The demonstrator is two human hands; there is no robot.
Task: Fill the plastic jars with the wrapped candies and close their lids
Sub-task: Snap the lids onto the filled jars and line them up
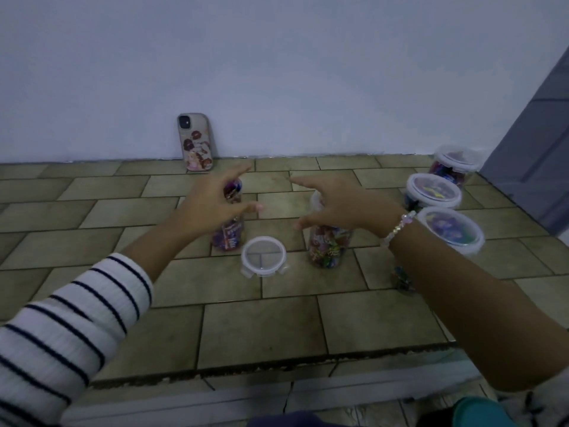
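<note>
Head view: the left hand (212, 201), on a forearm with a striped sleeve (70, 318), hovers with fingers spread wide and nothing in its grasp. It is in front of a tall candy container (229, 238), and blur hides whether they touch. Just right of that container, between the two hands and lower, a loose lid (263, 256) lies flat on the floor. The right hand (335, 208), a bead bracelet (397, 228) at its wrist, is likewise spread and holds nothing above a clear jar (329, 248) packed with wrapped candies. Its mouth is hidden by the hand. Farther right stand three filled, closed jars in a row: the near lidded jar (451, 229), the middle lidded jar (434, 191) and the far lidded jar (457, 161).

Everything rests on a brownish tiled floor (261, 328) with a step edge toward the camera. A phone (195, 143) in a patterned case leans on the pale wall (277, 72), and a grey door (529, 149) is at the right.

The candy container carries a label, its writing too blurred to read.
</note>
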